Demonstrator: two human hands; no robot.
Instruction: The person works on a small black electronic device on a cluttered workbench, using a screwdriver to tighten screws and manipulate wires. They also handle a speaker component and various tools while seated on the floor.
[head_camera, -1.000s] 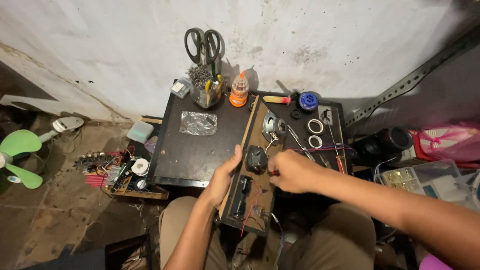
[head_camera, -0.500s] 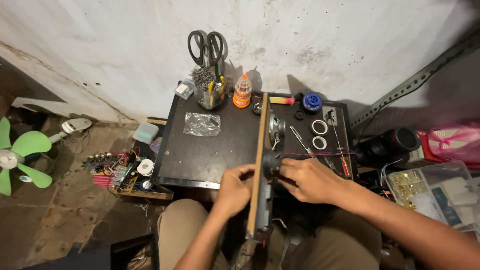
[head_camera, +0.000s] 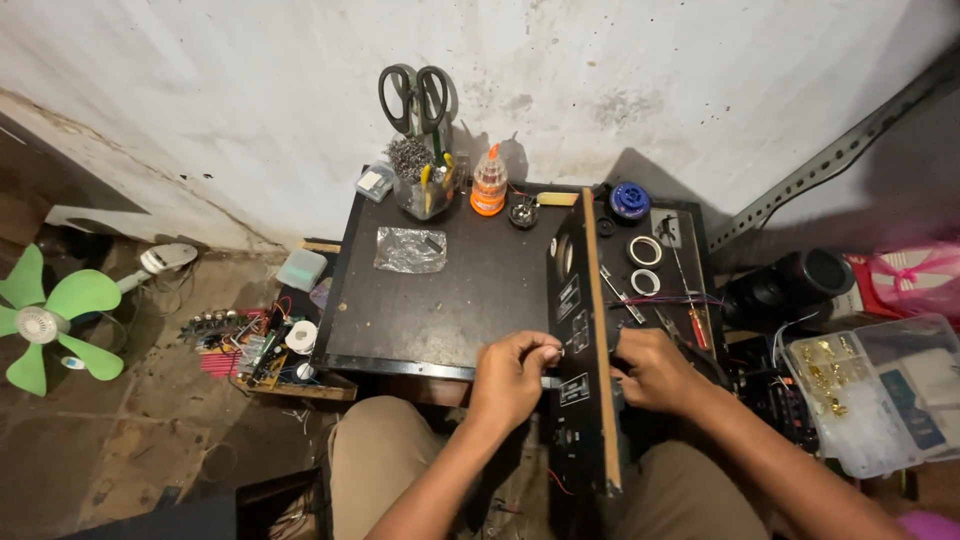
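A long black panel (head_camera: 578, 330) with a wooden edge stands on its side between my hands, reaching from the small black table (head_camera: 450, 300) down to my lap. My left hand (head_camera: 512, 376) pinches a small metal part against the panel's black face near its lower half. My right hand (head_camera: 652, 368) grips the panel from its far side, fingers curled over the wooden edge. The far face of the panel is hidden.
On the table lie a silver foil bag (head_camera: 410, 250), a cup of tools with scissors (head_camera: 420, 150), an orange bottle (head_camera: 489, 185), tape rolls (head_camera: 645, 265) and a red screwdriver (head_camera: 693, 320). A green fan (head_camera: 50, 320) stands at left, circuit boards (head_camera: 245, 340) lie on the floor, a clear parts box (head_camera: 880, 390) sits right.
The panel has been turned from lying flat to standing on its edge. Both hands shifted with it, the left to its black face, the right behind it.
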